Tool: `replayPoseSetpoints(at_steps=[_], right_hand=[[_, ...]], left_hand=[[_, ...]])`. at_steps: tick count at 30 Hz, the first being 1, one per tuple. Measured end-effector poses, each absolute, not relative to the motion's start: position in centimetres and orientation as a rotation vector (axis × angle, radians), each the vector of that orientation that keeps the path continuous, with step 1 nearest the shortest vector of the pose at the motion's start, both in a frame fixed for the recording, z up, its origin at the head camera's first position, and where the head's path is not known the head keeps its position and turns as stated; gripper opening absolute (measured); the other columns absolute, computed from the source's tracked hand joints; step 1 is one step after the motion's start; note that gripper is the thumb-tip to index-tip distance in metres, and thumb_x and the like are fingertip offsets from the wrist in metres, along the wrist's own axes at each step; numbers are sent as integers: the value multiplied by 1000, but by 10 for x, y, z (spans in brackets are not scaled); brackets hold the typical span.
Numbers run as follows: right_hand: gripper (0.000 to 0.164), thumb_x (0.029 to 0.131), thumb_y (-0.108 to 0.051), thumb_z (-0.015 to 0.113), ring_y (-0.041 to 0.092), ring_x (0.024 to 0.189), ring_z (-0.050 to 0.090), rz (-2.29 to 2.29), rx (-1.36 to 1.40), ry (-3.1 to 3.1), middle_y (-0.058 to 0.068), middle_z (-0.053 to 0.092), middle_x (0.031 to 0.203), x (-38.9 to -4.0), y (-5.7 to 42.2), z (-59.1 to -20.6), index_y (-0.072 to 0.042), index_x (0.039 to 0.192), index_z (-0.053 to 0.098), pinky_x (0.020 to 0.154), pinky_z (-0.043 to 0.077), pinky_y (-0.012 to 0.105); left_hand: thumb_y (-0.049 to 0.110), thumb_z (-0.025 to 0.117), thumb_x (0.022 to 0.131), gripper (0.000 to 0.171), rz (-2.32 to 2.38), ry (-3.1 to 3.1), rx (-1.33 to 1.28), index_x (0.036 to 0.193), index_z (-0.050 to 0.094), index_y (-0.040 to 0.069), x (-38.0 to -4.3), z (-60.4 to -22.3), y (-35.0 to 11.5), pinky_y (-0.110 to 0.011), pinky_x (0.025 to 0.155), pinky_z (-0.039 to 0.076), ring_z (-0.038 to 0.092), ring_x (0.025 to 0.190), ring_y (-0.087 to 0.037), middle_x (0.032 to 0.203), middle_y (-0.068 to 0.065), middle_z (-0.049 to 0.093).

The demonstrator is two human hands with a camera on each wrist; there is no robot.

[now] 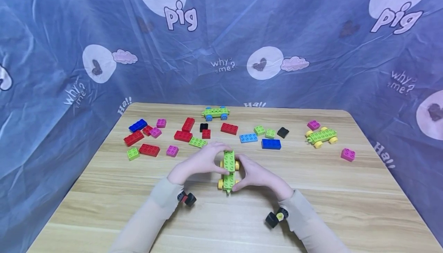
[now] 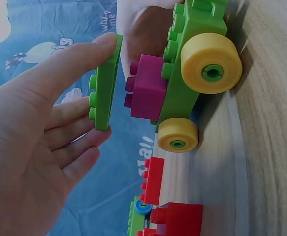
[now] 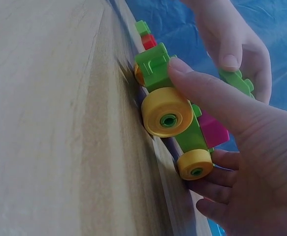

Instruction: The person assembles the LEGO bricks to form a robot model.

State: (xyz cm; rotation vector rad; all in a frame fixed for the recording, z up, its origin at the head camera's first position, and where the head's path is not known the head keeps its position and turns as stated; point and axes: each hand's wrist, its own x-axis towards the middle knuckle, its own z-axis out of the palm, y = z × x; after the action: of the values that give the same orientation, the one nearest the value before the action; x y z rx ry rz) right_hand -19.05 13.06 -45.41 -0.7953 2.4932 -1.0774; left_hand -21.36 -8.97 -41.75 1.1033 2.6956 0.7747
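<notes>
My left hand (image 1: 204, 160) pinches a flat lime-green building brick (image 2: 106, 86) between thumb and fingers. That brick hangs just above a magenta brick (image 2: 151, 87), with a gap visible in the left wrist view. The magenta brick sits on the studs of a lime-green toy car base (image 1: 229, 183) with yellow wheels (image 2: 212, 64), standing on the table. My right hand (image 1: 257, 173) holds this base by its ends, thumb (image 3: 202, 83) on the near end and fingers at the far one. From above, the flat brick hides the magenta one.
Red bricks (image 1: 149, 150), magenta bricks (image 1: 172, 151), blue bricks (image 1: 271, 144), black bricks (image 1: 283, 132) and green bricks (image 1: 198, 142) lie scattered beyond my hands. Another yellow-wheeled base (image 1: 322, 136) stands at the right, a blue-wheeled one (image 1: 216, 112) at the table's back edge. Patterned blue cloth (image 1: 221, 34) hangs behind.
</notes>
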Motion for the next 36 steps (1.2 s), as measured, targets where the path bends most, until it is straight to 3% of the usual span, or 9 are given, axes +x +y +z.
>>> replayPoseSetpoints(at_steps=[36], right_hand=[[109, 59, -39, 90, 37, 133, 41, -1037, -808, 2525, 23, 44, 142, -190, 131, -454, 5, 141, 35, 113, 31, 50]], left_hand=[[43, 81, 74, 72, 724, 2688, 1103, 133, 56, 10, -207, -422, -89, -46, 111, 35, 47, 131, -26, 136, -6, 57]])
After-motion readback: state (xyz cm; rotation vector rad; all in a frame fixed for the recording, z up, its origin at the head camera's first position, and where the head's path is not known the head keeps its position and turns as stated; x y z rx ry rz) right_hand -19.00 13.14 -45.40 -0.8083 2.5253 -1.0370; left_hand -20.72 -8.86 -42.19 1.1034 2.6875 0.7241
